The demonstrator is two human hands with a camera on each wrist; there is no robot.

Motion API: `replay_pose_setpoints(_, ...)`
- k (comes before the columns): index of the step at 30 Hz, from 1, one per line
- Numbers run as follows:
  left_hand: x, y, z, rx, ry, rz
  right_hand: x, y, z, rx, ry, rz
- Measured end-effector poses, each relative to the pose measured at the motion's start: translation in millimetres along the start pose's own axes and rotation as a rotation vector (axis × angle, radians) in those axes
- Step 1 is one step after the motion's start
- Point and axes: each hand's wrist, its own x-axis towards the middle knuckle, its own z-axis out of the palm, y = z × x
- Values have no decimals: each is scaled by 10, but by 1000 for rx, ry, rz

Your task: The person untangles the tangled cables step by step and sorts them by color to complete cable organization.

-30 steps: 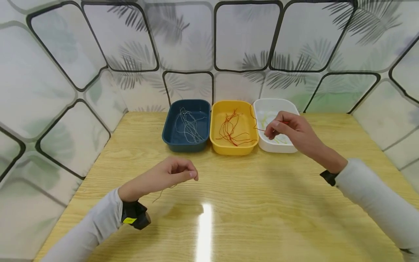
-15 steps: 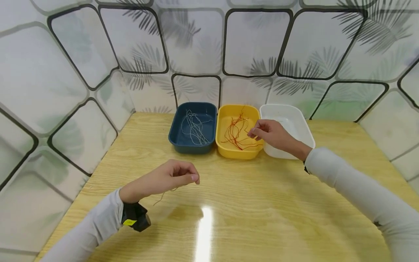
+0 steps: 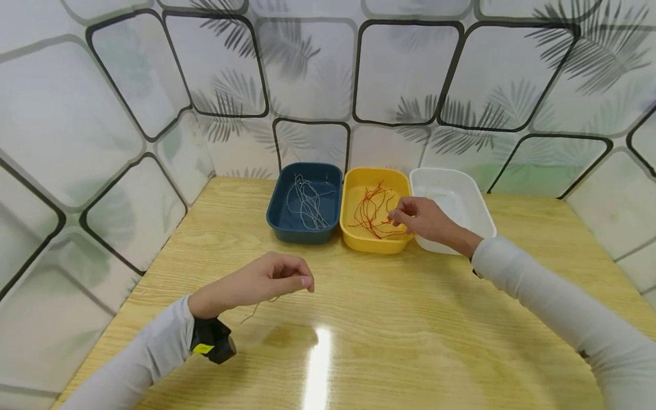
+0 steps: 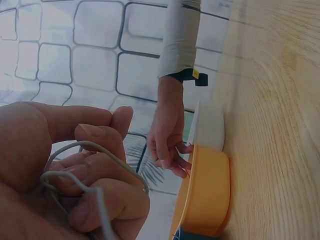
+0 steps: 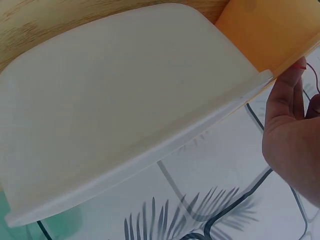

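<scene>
In the head view, my left hand (image 3: 261, 285) is above the table, with a grey string (image 3: 254, 311) trailing below it. The left wrist view shows the string (image 4: 102, 210) looped through the curled fingers. My right hand (image 3: 425, 219) reaches over the right side of the yellow tray (image 3: 376, 246), its fingertips near the rim. A red string (image 5: 314, 72) runs at those fingertips in the right wrist view, apparently pinched. Several red strings (image 3: 368, 210) lie loosely in the yellow tray.
Left of the yellow tray is a dark blue tray (image 3: 302, 236) with several pale grey strings (image 3: 307, 205). On its right stands a white tray (image 3: 466, 199), partly behind the right hand. All three sit on the wooden table (image 3: 400, 330), near a patterned backdrop (image 3: 389, 74).
My right hand has moved left from above the white tray to the yellow tray, and the red string dangling from it has come along. My left hand stays nearly still.
</scene>
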Motion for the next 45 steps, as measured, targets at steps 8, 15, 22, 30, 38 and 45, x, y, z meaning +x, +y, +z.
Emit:
replay_pose_setpoints(8, 11, 15, 33, -18, -12, 8, -124, 3, -32, 35, 18, -13)
replay_pose_setpoints(15, 22, 37, 37, -18, -12, 7, -216, -79, -110, 55, 35, -45)
replay_pose_setpoints(22, 60, 27, 57, -6, -13, 15, -412, -156, -128, 59, 33, -77)
replay_pose_setpoints(30, 157, 38, 83, -67, -18, -20, -650, -408, -3, 7, 35, -209)
replay_pose_setpoints(38, 247, 49, 119, -249, -11, -79, -872, -748, 215, -57, -79, -355)
replay_pose_setpoints(45, 362, 41, 203, -268, -2, -65, -933, -813, 318, -34, -159, -354)
